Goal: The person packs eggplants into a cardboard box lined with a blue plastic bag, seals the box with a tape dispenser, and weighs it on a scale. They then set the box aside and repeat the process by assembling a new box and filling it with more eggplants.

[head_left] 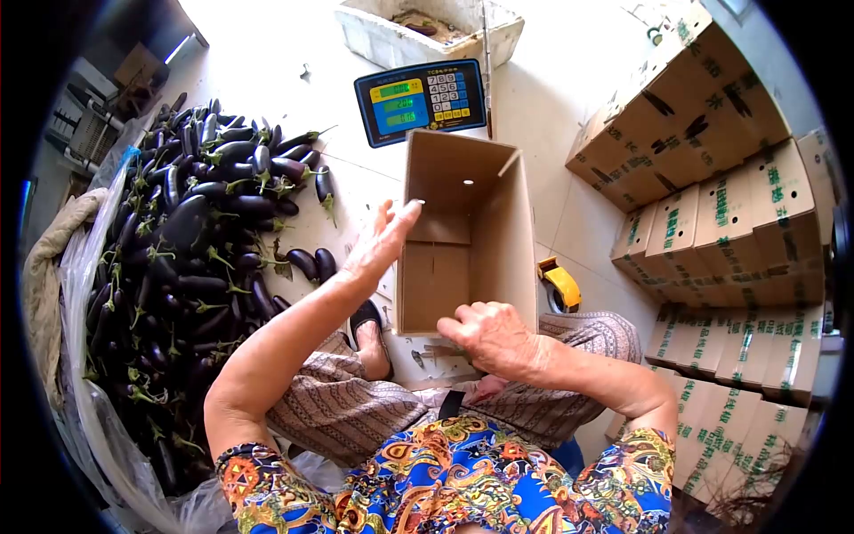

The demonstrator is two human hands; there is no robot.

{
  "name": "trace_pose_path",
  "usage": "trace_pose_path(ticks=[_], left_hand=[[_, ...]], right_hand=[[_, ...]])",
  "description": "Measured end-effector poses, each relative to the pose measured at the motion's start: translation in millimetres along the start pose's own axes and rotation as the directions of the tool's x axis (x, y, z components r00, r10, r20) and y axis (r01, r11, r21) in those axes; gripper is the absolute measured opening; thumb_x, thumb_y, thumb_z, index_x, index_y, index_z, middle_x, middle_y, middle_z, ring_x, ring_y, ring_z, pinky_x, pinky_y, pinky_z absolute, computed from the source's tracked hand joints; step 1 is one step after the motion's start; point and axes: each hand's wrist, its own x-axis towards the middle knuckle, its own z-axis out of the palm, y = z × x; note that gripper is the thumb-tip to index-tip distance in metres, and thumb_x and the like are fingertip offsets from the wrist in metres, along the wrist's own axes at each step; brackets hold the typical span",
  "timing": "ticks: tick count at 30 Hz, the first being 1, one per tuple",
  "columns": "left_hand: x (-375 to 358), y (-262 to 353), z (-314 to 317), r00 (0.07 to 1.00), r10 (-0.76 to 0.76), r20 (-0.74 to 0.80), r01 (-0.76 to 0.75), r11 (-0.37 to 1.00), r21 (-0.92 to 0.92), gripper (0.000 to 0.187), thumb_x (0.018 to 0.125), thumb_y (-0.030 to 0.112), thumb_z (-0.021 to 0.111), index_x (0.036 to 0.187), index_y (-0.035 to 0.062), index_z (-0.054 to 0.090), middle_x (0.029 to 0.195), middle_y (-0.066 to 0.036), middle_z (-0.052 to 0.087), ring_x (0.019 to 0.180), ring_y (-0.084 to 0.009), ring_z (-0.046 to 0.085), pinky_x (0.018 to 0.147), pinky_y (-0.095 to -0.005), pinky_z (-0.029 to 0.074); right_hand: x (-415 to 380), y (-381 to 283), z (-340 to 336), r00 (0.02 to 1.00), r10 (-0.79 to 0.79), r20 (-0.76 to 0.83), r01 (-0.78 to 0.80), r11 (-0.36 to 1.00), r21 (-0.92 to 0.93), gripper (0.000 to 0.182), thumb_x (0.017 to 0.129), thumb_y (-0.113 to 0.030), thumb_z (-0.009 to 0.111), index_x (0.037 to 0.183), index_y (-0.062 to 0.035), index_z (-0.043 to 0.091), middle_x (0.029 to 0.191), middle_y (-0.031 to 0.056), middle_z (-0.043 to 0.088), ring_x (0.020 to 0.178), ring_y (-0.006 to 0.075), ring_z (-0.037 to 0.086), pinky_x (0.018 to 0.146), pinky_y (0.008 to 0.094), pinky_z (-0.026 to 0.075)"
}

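An empty brown cardboard box (498, 240) stands open in front of me, its near edge by my knees. My right hand (491, 338) grips the box's near rim with curled fingers. Raised at the box's left wall is my left hand (381, 240), flat and open, fingers stretched and holding nothing. A big heap of dark purple eggplants (187, 258) lies to the left on the floor.
A digital scale display (421, 101) sits beyond the box. A white foam crate (374, 36) is farther back. Stacks of flattened printed cartons (729, 231) fill the right side. A yellow tape dispenser (562, 285) lies right of the box. A plastic sheet (80, 267) edges the eggplants.
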Motion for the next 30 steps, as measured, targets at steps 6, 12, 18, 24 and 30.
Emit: trace_pose_path(ticks=[6,12,18,24,30], left_hand=[[-8.3,-33.9,0.0,0.985,0.172,-0.006,-0.160,0.931,0.329,0.063,0.092,0.042,0.059,0.134,-0.0042,0.047,0.125,-0.028,0.059,0.120,-0.0412,0.054,0.101,-0.0438,0.042],[-2.7,-53.4,-11.3,0.995,0.066,-0.072,-0.063,0.997,0.046,0.039,0.102,0.035,0.054,0.120,0.0010,0.061,0.096,0.000,0.065,0.085,-0.0070,0.056,0.072,-0.0230,0.048],[14.2,-98.0,-36.8,0.984,-0.156,0.090,0.180,0.851,-0.494,0.045,0.100,0.043,0.054,0.126,0.0058,0.056,0.108,-0.008,0.064,0.093,-0.0166,0.061,0.081,-0.0341,0.052],[50.6,-164.9,0.9,0.939,-0.104,-0.327,0.120,0.992,0.031,0.072,0.100,0.061,0.038,0.141,0.0022,0.039,0.132,-0.021,0.054,0.122,-0.0316,0.051,0.106,-0.0388,0.038],[43.3,-158.5,25.7,0.841,-0.520,0.150,0.521,0.705,-0.481,0.075,0.098,0.067,0.030,0.140,0.0080,0.048,0.134,-0.013,0.056,0.121,-0.0245,0.051,0.105,-0.0367,0.039]], right_hand=[[2.8,30.6,-25.8,0.841,0.117,-0.528,-0.051,0.989,0.138,0.059,0.073,-0.034,0.083,0.120,-0.0068,0.060,0.138,0.0221,0.048,0.126,0.0407,0.046,0.105,0.0500,0.040],[36.9,108.3,-5.6,0.493,0.866,-0.079,-0.642,0.424,0.639,0.066,0.091,-0.053,0.061,0.113,0.0092,0.060,0.102,0.0293,0.066,0.097,0.0408,0.064,0.090,0.0430,0.050],[-9.5,172.7,47.9,0.597,0.794,0.111,-0.189,0.005,0.982,0.063,0.090,-0.053,0.064,0.119,0.0027,0.060,0.107,0.0112,0.067,0.092,0.0181,0.063,0.082,0.0320,0.052],[26.0,221.8,184.0,0.523,0.851,0.040,-0.174,0.061,0.983,0.060,0.100,-0.056,0.040,0.124,-0.0030,0.055,0.105,0.0082,0.063,0.095,0.0179,0.057,0.088,0.0324,0.047],[74.8,177.3,204.3,0.580,0.814,0.015,-0.215,0.135,0.967,0.051,0.105,-0.040,0.031,0.137,-0.0042,0.047,0.137,0.0194,0.053,0.129,0.0309,0.048,0.105,0.0425,0.038]])
